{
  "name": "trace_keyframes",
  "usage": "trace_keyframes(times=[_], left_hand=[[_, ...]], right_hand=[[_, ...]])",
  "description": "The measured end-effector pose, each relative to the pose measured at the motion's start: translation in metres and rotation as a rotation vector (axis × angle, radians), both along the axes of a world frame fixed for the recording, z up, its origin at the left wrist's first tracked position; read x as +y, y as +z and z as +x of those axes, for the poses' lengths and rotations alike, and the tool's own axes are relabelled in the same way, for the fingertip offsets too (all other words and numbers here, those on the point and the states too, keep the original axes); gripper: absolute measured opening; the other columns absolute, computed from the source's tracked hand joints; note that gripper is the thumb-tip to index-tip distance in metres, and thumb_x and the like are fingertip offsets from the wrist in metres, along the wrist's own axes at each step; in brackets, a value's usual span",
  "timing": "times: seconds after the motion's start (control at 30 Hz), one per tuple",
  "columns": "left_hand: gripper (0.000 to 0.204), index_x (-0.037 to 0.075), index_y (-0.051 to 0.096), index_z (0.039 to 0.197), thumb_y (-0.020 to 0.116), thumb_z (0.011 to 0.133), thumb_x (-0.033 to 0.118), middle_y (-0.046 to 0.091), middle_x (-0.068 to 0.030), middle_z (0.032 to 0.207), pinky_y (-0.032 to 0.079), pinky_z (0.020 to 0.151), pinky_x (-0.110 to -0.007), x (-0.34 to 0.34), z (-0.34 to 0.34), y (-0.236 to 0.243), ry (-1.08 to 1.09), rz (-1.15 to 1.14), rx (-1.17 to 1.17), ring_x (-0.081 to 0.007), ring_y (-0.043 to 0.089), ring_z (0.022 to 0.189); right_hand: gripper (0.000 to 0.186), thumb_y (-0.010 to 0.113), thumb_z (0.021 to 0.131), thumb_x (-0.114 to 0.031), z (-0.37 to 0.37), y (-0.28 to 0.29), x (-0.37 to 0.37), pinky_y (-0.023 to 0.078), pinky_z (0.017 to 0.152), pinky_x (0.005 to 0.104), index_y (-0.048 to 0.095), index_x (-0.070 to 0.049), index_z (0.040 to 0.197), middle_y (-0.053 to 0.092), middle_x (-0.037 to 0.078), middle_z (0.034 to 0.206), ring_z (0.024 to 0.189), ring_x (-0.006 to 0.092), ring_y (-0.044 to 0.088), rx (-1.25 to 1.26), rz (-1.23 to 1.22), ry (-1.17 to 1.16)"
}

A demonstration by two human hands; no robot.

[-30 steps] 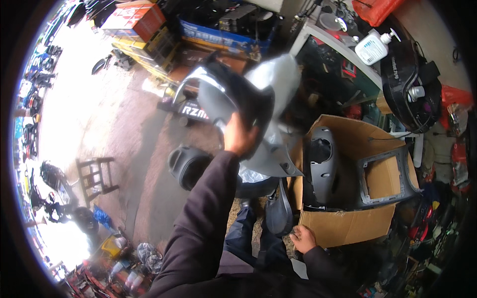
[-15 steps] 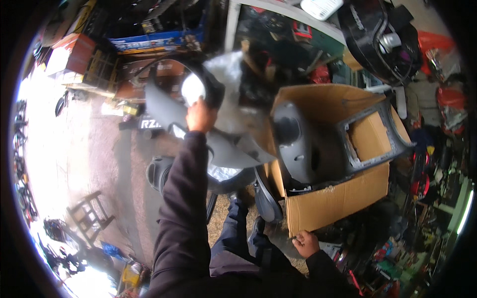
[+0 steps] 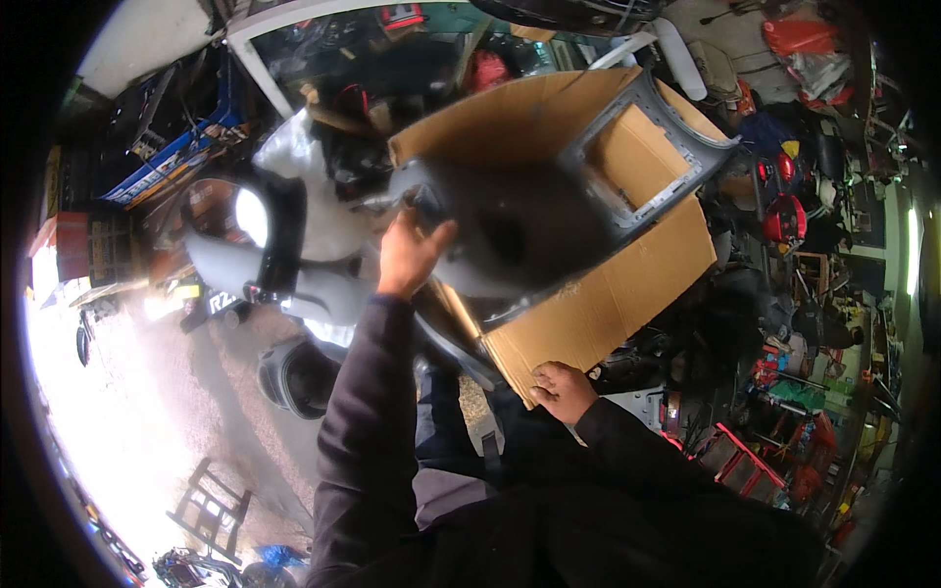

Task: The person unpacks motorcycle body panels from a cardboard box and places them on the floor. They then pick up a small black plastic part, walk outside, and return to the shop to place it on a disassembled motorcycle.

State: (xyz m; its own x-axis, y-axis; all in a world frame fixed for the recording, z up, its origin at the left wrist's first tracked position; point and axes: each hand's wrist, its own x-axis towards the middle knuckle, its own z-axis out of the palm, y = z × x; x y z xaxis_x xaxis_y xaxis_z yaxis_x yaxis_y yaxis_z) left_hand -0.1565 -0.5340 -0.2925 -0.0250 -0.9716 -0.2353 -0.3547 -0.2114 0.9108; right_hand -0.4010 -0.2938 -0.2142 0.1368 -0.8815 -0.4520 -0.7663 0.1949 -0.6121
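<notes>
My left hand (image 3: pixel 407 257) reaches to the near left side of a cardboard box (image 3: pixel 598 309). Its fingers hook over the recess of a dark grey moulded plastic panel (image 3: pixel 510 230) inside the box, with the thumb out to the right. At the box's front corner, the curled fingers of my right hand (image 3: pixel 563 390) grip the edge of a cardboard flap. A grey plastic frame with a rectangular opening (image 3: pixel 642 201) stands in the far right part of the box. Left of my left hand, a curved grey fairing (image 3: pixel 221 263) rests beside a dark band-shaped part (image 3: pixel 284 230).
Clear plastic wrapping (image 3: pixel 294 152) lies behind the fairing. A black rounded part (image 3: pixel 294 377) sits on the floor beside my left forearm. A small stool (image 3: pixel 211 510) stands at the lower left. A glass-topped case (image 3: pixel 353 15) is at the back; tools and parts crowd the right side.
My left hand has let go of the curved grey fairing at the left and moved right to the panel in the box. My right hand stays at the flap corner. The view has shifted right.
</notes>
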Motion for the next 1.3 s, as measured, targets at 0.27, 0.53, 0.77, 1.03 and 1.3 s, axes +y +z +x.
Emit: trace_keyframes(times=[0.27, 0.53, 0.77, 1.03, 1.3], left_hand=[[0.058, -0.006, 0.057, 0.113, 0.074, 0.074, 0.033, 0.061, -0.0269, 0.110, 0.046, 0.092, -0.041, 0.018, -0.026, -0.022, 0.341, -0.102, -0.267, -0.0384, 0.060, 0.104], [0.064, 0.004, 0.050, 0.122, 0.071, 0.073, 0.038, 0.053, -0.0188, 0.122, 0.043, 0.090, -0.049, 0.017, 0.160, -0.054, 0.449, 0.159, -1.080, -0.0377, 0.050, 0.113], [0.040, 0.003, 0.056, 0.102, 0.066, 0.079, 0.034, 0.066, -0.0187, 0.098, 0.048, 0.081, -0.047, -0.005, 0.210, -0.078, 0.325, 0.225, -0.977, -0.0364, 0.063, 0.093], [0.034, -0.001, 0.060, 0.101, 0.068, 0.081, 0.027, 0.064, -0.0212, 0.084, 0.050, 0.068, -0.041, 0.076, 0.223, 0.054, 0.599, -0.146, -0.740, -0.0349, 0.064, 0.078], [0.026, -0.005, 0.059, 0.097, 0.059, 0.092, 0.021, 0.060, -0.0065, 0.081, 0.044, 0.067, -0.027, 0.186, 0.157, 0.147, 0.833, -0.185, 0.255, -0.0126, 0.053, 0.075]], right_hand=[[0.026, 0.071, 0.077, -0.012, -0.073, -0.032, -0.013, 0.052, 0.068, 0.0351, 0.060, 0.000, 0.097, 0.065, 0.016, 0.086, 0.079, 0.0280, 0.067, -0.157, 0.130, -0.098], [0.018, 0.065, 0.082, -0.003, -0.120, -0.039, 0.017, 0.052, 0.066, 0.0268, 0.055, 0.004, 0.096, 0.066, 0.010, 0.079, 0.074, 0.0121, 0.065, -0.253, 0.312, -0.142], [0.017, 0.067, 0.082, -0.004, -0.098, -0.041, 0.028, 0.051, 0.069, 0.0268, 0.057, 0.003, 0.094, 0.065, 0.008, 0.082, 0.077, 0.0119, 0.064, -0.164, 0.418, -0.144], [0.021, 0.068, 0.081, -0.005, -0.048, -0.021, -0.004, 0.052, 0.070, 0.0270, 0.058, 0.003, 0.098, 0.065, 0.009, 0.082, 0.075, 0.0131, 0.064, -0.193, 0.387, -0.108], [0.022, 0.067, 0.082, -0.005, 0.030, 0.024, -0.055, 0.051, 0.072, 0.0277, 0.059, 0.003, 0.100, 0.066, 0.009, 0.085, 0.079, 0.0150, 0.065, -0.208, 0.297, 0.117]])
